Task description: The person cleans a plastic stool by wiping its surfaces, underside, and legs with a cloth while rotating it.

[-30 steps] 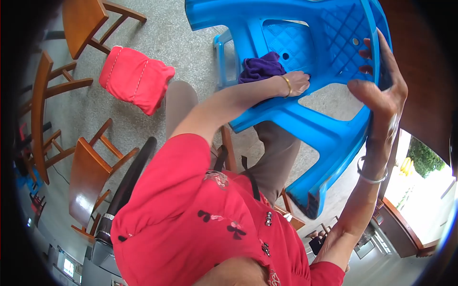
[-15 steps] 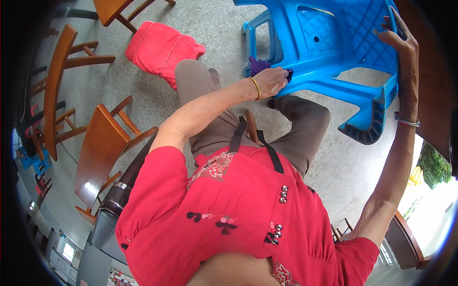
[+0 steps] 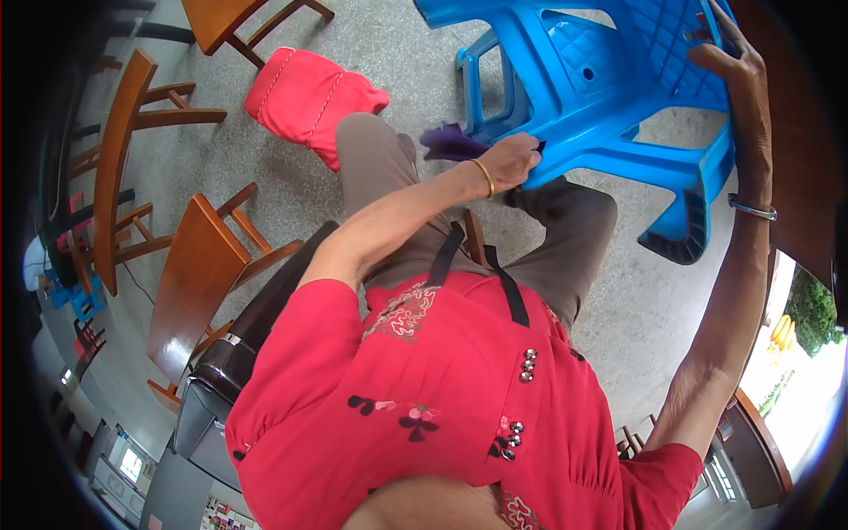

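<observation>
Blue plastic chair [image 3: 585,146] between two hands, purple cloth [image 3: 452,142] at its edge

The left hand [image 3: 512,162], a gold bracelet at its wrist, is closed on the purple cloth, knuckles up, right against the near edge of the chair. Loose cloth trails out to the left, its outline blurred, while a dark scrap shows past the fingertips; the rest is covered by the hand. The right hand [image 3: 740,64], above a silver bangle, is curled over the chair's outer edge with the thumb spread from the fingers; how firmly it presses cannot be told.

The chair is in front of the person's legs, over the speckled floor [image 3: 632,344]. Its top is cut off by the frame, so its full stance is hard to make out. Left of it, a red padded bundle [image 3: 314,99] lies on the floor, partly behind a knee. Black corners swallow the outermost furniture.
</observation>
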Available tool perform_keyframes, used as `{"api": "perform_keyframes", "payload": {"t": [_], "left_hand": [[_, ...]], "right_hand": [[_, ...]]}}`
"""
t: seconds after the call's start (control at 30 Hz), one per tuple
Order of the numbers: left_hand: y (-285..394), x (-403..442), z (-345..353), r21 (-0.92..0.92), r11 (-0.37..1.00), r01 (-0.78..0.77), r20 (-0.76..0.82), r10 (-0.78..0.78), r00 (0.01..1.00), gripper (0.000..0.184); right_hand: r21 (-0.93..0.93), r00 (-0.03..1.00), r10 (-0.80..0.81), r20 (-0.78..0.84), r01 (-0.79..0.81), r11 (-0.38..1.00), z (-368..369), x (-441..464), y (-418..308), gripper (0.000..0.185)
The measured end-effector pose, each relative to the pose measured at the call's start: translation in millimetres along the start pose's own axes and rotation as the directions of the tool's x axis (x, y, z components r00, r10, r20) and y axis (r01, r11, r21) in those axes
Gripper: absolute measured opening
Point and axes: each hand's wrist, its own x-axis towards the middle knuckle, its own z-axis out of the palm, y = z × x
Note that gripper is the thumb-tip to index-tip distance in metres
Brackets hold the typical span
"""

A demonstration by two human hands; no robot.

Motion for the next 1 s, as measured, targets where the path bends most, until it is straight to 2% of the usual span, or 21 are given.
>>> {"api": "perform_keyframes", "payload": {"t": [0.03,0.13,0.27,0.33,0.4,0.47,0.5,0.57,0.6,0.67,0.7,0.73,0.8,0.83,0.87,0.9,0.93,0.97,1.0], "left_hand": [[4.7,6.7,5.4,0.018,1.0,-0.014,-0.012,0.015,1.0,0.008],[16.0,29.8,22.7,0.095,0.996,0.0,-0.054,0.005,0.998,0.007],[18.7,44.3,38.8,0.119,0.988,0.097,-0.128,-0.082,0.988,0.008],[24.3,45.4,40.0,0.142,0.981,0.132,-0.16,-0.109,0.981,0.008],[28.6,38.9,43.2,0.163,0.973,0.165,-0.19,-0.133,0.973,0.008],[28.7,31.4,48.1,0.203,0.972,0.116,-0.249,-0.064,0.966,0.008],[31.1,24.1,44.1,0.204,0.972,0.117,-0.251,-0.063,0.966,0.008],[32.1,-0.1,27.7,0.172,0.984,0.036,-0.138,-0.012,0.99,0.006],[27.9,-5.9,25.2,0.181,0.983,0.037,-0.131,-0.013,0.991,0.006],[20.6,-14.0,21.3,-0.107,0.983,0.147,-0.077,-0.156,0.985,0.006],[23.8,-9.6,5.6,-0.221,0.935,0.278,0.038,-0.276,0.96,0.011],[34.3,-0.3,-6.5,-0.214,0.937,0.276,0.042,-0.273,0.961,0.011],[60.3,13.2,-22.7,-0.576,0.719,0.388,-0.03,-0.493,0.869,0.014],[66.7,22.8,-26.2,-0.53,0.771,0.353,-0.099,-0.47,0.877,0.017],[68.7,29.6,-18.9,-0.523,0.775,0.354,-0.09,-0.463,0.882,0.017],[67.1,36.5,-6.0,-0.416,0.844,0.337,-0.124,-0.42,0.899,0.017],[64.8,42.5,6.3,-0.305,0.9,0.31,-0.153,-0.368,0.917,0.017],[62.4,45.8,16.5,-0.165,0.947,0.276,-0.138,-0.299,0.944,0.015],[57.3,50.1,25.9,-0.165,0.95,0.264,-0.125,-0.286,0.95,0.015]], "right_hand": [[0.069,1.0,0.004,0.011,-0.004,0.998,0.4,-1.7,0.1,0.075],[0.051,0.996,-0.088,0.034,0.086,0.995,-8.3,11.9,23.7,0.077],[0.074,0.995,-0.058,0.086,0.051,0.996,5.6,3.0,0.5,0.078],[-0.011,0.978,-0.157,0.134,0.16,0.987,-7.1,12.0,15.8,0.077],[-0.012,0.981,-0.14,0.135,0.143,0.99,-11.9,11.8,19.8,0.075],[-0.026,0.988,-0.108,0.109,0.111,0.993,-17.5,12.6,17.3,0.073],[-0.026,0.988,-0.11,0.11,0.114,0.993,-17.6,9.6,13.8,0.073],[0.096,0.982,-0.092,0.165,0.077,0.992,-13.3,2.3,7.2,0.072],[0.107,0.982,-0.094,0.161,0.078,0.991,-15.6,1.5,10.2,0.072],[0.043,0.96,-0.226,0.165,0.222,0.974,-21.1,2.3,18.8,0.07],[0.049,0.96,-0.231,0.16,0.226,0.973,-23.2,5.1,21.3,0.07],[0.044,0.961,-0.219,0.171,0.215,0.976,-25.4,8.5,22.8,0.07],[0.045,0.964,-0.198,0.177,0.194,0.98,-30.3,7.7,23.3,0.069],[0.016,0.959,-0.193,0.206,0.194,0.981,-31.7,6.5,20.7,0.069],[-0.014,0.955,-0.186,0.232,0.194,0.981,-34.6,5.7,18.1,0.068],[0.005,0.936,-0.189,0.296,0.196,0.981,-39.0,7.4,16.9,0.068],[0.003,0.942,-0.187,0.28,0.194,0.981,-39.0,10.8,26.5,0.068],[-0.112,0.966,-0.207,0.157,0.226,0.968,-35.9,15.7,40.5,0.068],[-0.232,0.972,-0.233,0.033,0.234,0.944,-38.6,18.3,52.3,0.067]]}}
